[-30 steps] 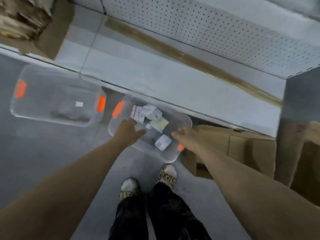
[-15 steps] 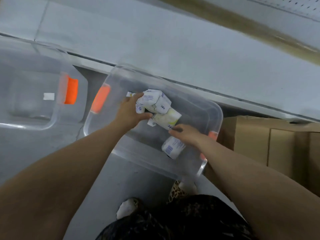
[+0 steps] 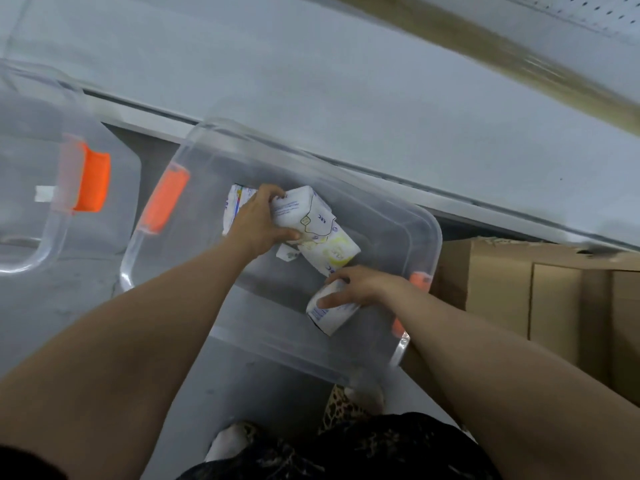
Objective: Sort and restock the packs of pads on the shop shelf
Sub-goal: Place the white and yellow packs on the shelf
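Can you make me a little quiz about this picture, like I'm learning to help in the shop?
1. True or false: the left hand grips a white pack inside the clear bin.
2. What colour is the latch on that bin? A green, B orange, C purple.
3. Short answer: which hand holds the small pack with blue print?

Key: 1 true. 2 B. 3 the right hand.
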